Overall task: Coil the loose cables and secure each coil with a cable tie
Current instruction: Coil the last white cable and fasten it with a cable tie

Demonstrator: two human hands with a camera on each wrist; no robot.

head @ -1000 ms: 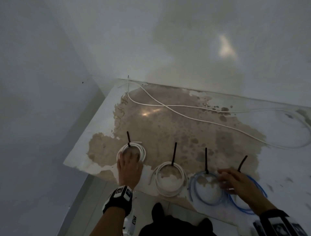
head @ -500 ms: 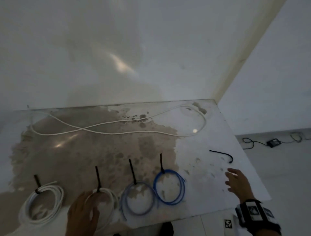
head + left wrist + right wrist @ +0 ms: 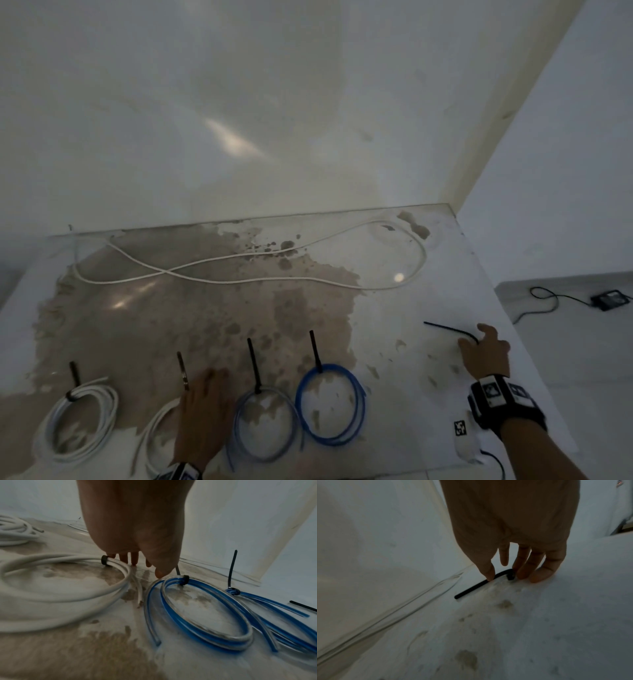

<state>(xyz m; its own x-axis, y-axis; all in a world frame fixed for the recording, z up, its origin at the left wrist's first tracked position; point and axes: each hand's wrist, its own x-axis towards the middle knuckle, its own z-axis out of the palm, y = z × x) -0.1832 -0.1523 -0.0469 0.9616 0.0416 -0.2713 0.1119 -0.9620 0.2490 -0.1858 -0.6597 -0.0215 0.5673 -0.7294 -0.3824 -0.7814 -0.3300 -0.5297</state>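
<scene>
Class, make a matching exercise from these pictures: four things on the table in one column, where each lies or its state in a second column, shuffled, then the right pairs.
1. loose white cable
2. bright blue coil
3. loose black cable tie
4. outer white coil

A. leftmost in the row, tied
B. at the right hand's fingertips
C. uncoiled along the table's far side
D. rightmost in the row, tied

Pairs: 1-C, 2-D, 3-B, 4-A

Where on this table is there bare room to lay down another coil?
Free: the middle band of the table between the loose white cable and the tie tails, and the patch between the blue coil and the right hand. Crowded: the near edge, where four coils lie side by side under the left hand.
</scene>
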